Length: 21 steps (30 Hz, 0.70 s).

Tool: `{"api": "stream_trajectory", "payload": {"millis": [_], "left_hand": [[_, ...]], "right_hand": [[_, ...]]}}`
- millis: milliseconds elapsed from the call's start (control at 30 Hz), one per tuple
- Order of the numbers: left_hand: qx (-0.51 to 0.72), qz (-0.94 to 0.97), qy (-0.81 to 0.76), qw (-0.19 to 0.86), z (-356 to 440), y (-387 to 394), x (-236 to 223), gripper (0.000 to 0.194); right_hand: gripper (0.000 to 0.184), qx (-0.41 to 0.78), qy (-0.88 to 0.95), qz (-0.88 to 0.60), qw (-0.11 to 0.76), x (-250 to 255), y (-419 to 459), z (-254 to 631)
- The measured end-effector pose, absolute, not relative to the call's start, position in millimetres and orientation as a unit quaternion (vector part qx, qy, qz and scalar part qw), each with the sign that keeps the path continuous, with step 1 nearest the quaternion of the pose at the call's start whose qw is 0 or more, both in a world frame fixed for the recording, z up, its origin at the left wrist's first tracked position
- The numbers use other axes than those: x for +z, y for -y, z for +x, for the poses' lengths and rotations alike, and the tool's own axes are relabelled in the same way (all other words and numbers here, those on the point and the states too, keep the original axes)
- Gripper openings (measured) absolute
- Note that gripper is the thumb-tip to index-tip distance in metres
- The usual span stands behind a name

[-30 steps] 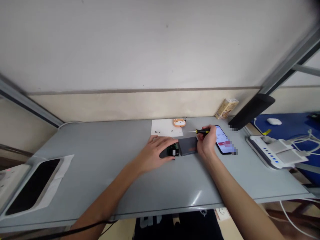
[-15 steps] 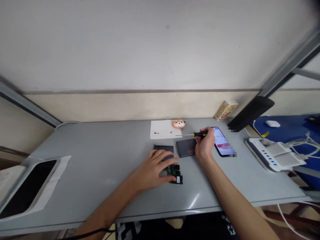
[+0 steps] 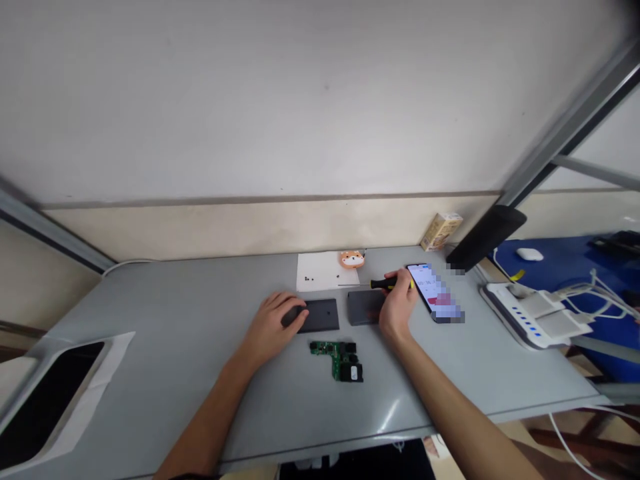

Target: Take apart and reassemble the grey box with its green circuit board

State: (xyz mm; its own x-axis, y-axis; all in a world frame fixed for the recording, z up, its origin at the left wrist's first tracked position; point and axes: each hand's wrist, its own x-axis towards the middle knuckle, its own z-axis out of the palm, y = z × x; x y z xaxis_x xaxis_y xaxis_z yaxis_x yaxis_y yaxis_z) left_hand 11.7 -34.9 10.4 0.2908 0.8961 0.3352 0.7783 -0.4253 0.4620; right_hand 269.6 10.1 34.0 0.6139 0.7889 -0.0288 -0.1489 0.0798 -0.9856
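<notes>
My left hand (image 3: 273, 328) is closed around the left end of a flat dark grey case panel (image 3: 321, 315), thumb along its near edge. In my right hand (image 3: 399, 308) is a screwdriver (image 3: 384, 284) with a black and yellow handle, its thin shaft pointing left. The right hand also rests against a second dark grey case part (image 3: 361, 308), hiding its right end. Nearer to me lies a green circuit board (image 3: 341, 360) with black components, touched by neither hand. Several tiny dark screws (image 3: 309, 279) sit on a white sheet (image 3: 323, 267) behind the panel.
An orange animal-faced case (image 3: 352, 259) lies on the sheet's right corner. To the right are a lit phone (image 3: 434, 293), a small carton (image 3: 441, 231), a black cylinder (image 3: 487, 237) and a white power strip (image 3: 520, 317). A dark-screened tablet (image 3: 53, 403) lies at left.
My left hand has moved left and away from the circuit board to the panel's left end, uncovering the board. The right hand keeps the screwdriver. The view has shifted slightly.
</notes>
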Motion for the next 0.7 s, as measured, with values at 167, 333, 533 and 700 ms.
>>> {"api": "stream_trajectory", "payload": {"millis": [167, 333, 533, 700], "left_hand": [[0.318, 0.777, -0.541, 0.045, 10.8, 36.8, 2.2, 0.018], [0.319, 0.843, -0.432, 0.035, 37.6, 56.6, 13.7, 0.019], [0.274, 0.886, -0.368, 0.068, 56.4, 65.0, 17.0, 0.031], [0.333, 0.848, -0.412, 0.019, 33.1, 54.4, 10.3, 0.01]], "right_hand": [[0.045, 0.307, 0.345, -0.577, 0.674, 26.9, -10.5, 271.9], [0.052, 0.295, 0.376, -0.558, 0.678, 25.7, -11.8, 270.0], [0.049, 0.277, 0.368, -0.467, 0.755, 47.1, -30.4, 310.5], [0.037, 0.289, 0.357, -0.557, 0.692, 67.0, -80.1, 399.7]]}}
